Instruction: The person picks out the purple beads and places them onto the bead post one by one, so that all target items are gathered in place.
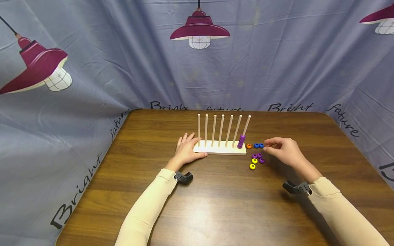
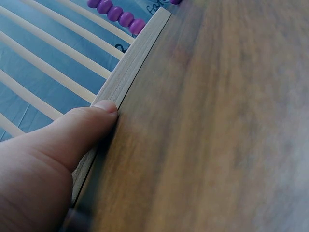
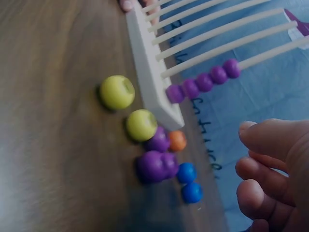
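A pale wooden peg stand (image 1: 220,149) with several upright pegs stands on the table. Purple beads (image 1: 241,141) are stacked on its rightmost peg; the other pegs are bare. My left hand (image 1: 186,150) holds the stand's left end, thumb (image 2: 91,121) against the front edge of the base, index finger at the back. My right hand (image 1: 284,150) hovers just right of two blue beads (image 1: 259,145). In the right wrist view, its thumb and fingers are apart with nothing visible between them. An orange bead (image 1: 249,146) lies by the stand's right end.
Three loose purple beads (image 3: 150,166) and two yellow beads (image 3: 117,92) lie in front of the blue and orange ones. The brown wooden table (image 1: 215,205) ends at a grey-blue curtain (image 1: 261,75) printed with lamps and lettering.
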{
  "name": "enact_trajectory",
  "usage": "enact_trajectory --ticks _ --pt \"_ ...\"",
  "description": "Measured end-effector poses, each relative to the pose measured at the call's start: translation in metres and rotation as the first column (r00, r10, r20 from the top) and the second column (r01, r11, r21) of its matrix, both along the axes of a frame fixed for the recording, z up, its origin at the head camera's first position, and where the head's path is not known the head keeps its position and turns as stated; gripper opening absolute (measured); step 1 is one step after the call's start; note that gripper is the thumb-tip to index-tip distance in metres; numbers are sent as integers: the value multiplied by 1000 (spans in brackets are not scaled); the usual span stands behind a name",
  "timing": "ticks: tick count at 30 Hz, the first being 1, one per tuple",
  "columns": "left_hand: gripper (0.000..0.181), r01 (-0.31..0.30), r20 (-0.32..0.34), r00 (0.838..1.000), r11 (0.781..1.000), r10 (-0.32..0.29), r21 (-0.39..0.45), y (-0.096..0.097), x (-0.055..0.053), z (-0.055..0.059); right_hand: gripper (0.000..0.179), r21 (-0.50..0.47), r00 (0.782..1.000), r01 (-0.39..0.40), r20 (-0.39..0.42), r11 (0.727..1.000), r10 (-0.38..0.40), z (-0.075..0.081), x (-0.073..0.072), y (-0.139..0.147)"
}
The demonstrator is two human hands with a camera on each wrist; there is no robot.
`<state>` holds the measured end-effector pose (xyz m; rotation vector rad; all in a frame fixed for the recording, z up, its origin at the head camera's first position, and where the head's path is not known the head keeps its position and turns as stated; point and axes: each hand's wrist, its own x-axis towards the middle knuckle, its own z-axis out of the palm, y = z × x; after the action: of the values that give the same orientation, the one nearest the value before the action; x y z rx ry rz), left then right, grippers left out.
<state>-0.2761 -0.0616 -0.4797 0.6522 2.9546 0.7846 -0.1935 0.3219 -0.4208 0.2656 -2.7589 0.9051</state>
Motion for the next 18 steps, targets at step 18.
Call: enact_trajectory --ticks 18 --pt "76 3 4 1000 1000 -3 -5 -1 -1 0 28 24 998 67 -18 997 -67 -46 28 16"
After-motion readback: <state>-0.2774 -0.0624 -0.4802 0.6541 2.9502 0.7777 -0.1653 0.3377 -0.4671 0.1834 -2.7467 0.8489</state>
